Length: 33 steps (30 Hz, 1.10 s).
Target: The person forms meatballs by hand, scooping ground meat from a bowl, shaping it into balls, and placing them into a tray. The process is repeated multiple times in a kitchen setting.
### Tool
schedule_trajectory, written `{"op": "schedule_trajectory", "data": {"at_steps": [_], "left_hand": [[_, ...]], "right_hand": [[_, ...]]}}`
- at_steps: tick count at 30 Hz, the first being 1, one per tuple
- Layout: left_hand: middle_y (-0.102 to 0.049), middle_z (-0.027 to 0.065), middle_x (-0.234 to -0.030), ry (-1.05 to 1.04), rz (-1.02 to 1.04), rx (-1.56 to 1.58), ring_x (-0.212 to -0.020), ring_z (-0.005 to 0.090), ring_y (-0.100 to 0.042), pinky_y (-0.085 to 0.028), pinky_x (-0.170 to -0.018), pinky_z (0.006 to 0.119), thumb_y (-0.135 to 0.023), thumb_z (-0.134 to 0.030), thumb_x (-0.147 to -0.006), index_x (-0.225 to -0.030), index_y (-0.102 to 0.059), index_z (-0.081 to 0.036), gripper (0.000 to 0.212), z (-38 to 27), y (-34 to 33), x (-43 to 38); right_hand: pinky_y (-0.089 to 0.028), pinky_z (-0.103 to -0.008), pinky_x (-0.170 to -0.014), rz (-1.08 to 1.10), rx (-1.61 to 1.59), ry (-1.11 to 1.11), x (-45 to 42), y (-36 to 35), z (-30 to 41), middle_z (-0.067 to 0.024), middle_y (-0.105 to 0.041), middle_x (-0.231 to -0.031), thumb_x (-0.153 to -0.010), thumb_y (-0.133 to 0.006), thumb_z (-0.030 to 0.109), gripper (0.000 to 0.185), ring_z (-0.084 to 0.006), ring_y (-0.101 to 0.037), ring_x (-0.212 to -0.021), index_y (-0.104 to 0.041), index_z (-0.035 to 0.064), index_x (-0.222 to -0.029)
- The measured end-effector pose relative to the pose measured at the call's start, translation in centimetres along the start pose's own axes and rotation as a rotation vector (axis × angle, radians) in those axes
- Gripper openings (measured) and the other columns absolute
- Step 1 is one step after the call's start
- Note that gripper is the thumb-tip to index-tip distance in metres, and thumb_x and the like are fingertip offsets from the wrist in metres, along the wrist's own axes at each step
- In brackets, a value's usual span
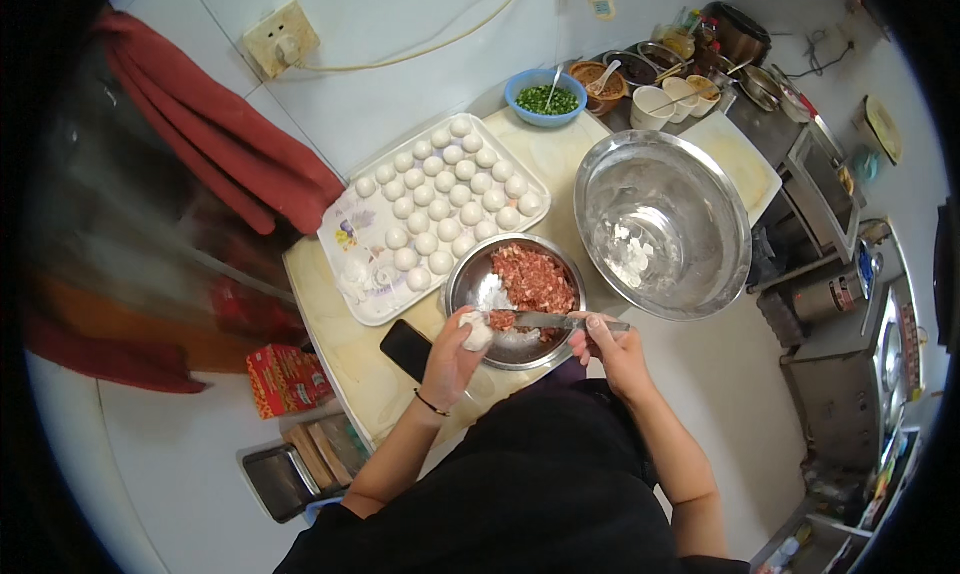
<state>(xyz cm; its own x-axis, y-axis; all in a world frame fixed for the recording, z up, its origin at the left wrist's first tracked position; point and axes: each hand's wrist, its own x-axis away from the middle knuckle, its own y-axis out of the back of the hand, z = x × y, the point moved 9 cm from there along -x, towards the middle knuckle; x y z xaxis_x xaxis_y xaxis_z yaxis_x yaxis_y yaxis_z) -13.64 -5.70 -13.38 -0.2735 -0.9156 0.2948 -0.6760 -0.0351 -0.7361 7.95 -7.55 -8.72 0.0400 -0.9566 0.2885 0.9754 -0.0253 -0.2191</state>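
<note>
My left hand cups a piece of white dough at the near left rim of a steel bowl. In that bowl lies raw minced meat. My right hand grips a flat metal spatula; its tip carries a lump of mince and meets the dough. Rows of round white dough balls cover much of a white patterned tray behind the bowl. To the right, a large steel basin has white flour at its bottom.
A black phone lies by my left wrist. Chopped greens fill a blue bowl near the wall. Paper cups, seasoning bowls and a white cutting board stand at the back right. A red cloth hangs at the left.
</note>
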Motion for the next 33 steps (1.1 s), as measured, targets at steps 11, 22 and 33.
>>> {"op": "schedule_trajectory", "data": {"at_steps": [11, 22, 33], "left_hand": [[-0.042, 0.0062, -0.129, -0.326, -0.195, -0.352, -0.118, 0.019, -0.045, -0.036, -0.096, 0.034, -0.05, -0.018, -0.093, -0.135, -0.027, -0.008, 0.048, -1.3, -4.9, -0.2], [-0.044, 0.0117, -0.124, -0.652, -0.279, -0.715, -0.109, 0.0167, -0.046, -0.035, -0.095, 0.027, -0.047, -0.007, -0.091, -0.127, -0.037, 0.002, 0.038, -1.9, -4.0, -1.7], [-0.052, 0.0111, -0.113, -0.246, -0.129, -0.274, -0.104, 0.0206, -0.054, -0.043, -0.099, 0.041, -0.045, -0.004, -0.093, -0.124, -0.038, 0.0, 0.032, -2.8, -3.7, -3.4]], "right_hand": [[-0.048, -0.0244, -0.066, -0.014, 0.238, 0.412, 2.8, -3.9, 4.3, -0.0089, -0.063, -0.079, -0.09, -0.052, 0.005, 0.024, -0.0138, -0.06, -0.07, -0.061, -0.0002, -0.111], [-0.049, -0.0271, -0.06, -0.165, 0.296, 0.548, 3.8, -4.6, 4.8, -0.0124, -0.063, -0.077, -0.086, -0.054, 0.001, 0.023, -0.018, -0.062, -0.064, -0.06, -0.0014, -0.109], [-0.05, -0.0287, -0.063, -0.23, 0.352, 0.349, 0.8, -1.0, 0.3, -0.0145, -0.066, -0.079, -0.089, -0.054, 0.01, 0.021, -0.0205, -0.064, -0.068, -0.062, -0.0006, -0.105]]}}
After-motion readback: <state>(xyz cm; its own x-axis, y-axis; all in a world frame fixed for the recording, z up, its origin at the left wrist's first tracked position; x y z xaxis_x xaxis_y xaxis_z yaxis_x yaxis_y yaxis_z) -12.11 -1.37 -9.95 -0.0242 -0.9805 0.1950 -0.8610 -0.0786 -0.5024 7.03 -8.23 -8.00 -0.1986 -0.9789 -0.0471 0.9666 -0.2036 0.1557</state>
